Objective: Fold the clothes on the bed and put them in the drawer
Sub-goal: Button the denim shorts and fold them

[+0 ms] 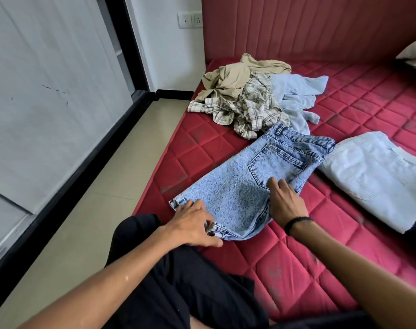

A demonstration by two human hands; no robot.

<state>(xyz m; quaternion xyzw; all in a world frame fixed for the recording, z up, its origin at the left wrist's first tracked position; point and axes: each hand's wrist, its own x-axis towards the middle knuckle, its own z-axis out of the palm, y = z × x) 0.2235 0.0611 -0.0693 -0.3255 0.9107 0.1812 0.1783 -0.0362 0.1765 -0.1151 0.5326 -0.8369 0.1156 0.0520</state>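
Observation:
Acid-washed blue jeans (245,186) lie folded on the red quilted mattress (297,269) near its left edge. My left hand (194,225) pinches the hem end of the jeans at the near left corner. My right hand (285,203) grips the jeans' right folded edge, fingers on top of the fabric below the back pocket. A pale, whitish denim garment (377,176) lies folded to the right. Farther back sits a loose pile: a beige garment (235,74), a plaid shirt (252,108) and a light blue garment (297,93).
A red padded headboard (309,27) stands behind the bed. A pillow (415,55) shows at the far right. A white wardrobe (48,103) with a black base lines the left, across a strip of beige floor (83,222). My black-trousered leg (178,281) rests at the bed's edge.

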